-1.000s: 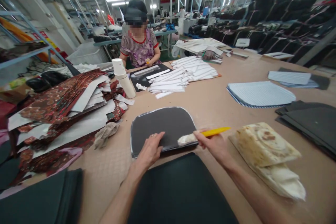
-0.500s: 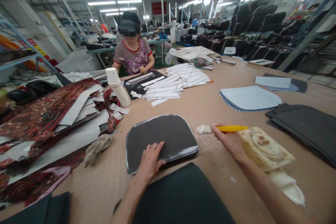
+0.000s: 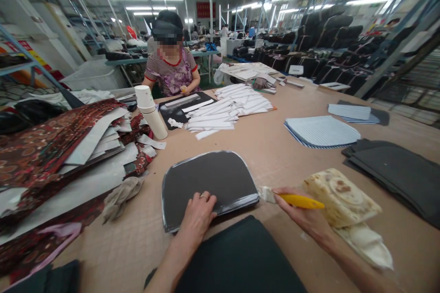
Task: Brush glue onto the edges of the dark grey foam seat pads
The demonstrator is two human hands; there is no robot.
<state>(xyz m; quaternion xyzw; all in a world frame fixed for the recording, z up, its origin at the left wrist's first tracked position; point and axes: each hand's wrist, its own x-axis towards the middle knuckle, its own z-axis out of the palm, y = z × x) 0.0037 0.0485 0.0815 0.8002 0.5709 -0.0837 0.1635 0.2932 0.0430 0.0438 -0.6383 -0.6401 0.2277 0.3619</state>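
Observation:
A stack of dark grey, curved-edged panels [image 3: 220, 176] lies on the table, with whitish smears along its edges. My left hand [image 3: 199, 213] rests at its front edge, fingers bent over the top panel and thumb close by the edge. In my right hand [image 3: 292, 208] is a paintbrush [image 3: 304, 201] with a yellow handle. Its white-coated bristles are at the right corner of the stack, touching or very near it. A dark green folded cloth [image 3: 240, 261] lies in front, partly behind my left forearm.
Right of the brush sits a stained, cream-coloured block-like container [image 3: 343, 197]. Striped panels [image 3: 323, 130] and more dark panels [image 3: 395, 174] lie farther right. White strips [image 3: 233, 107], a cup-topped bottle [image 3: 151, 114] and patterned fabric [image 3: 68, 146] are beyond and left. A co-worker [image 3: 173, 64] sits opposite.
My right hand has brought the brush down and left to the stack's corner, its handle now tilting downward to the right. My left hand's fingers are drawn closer together and more bent.

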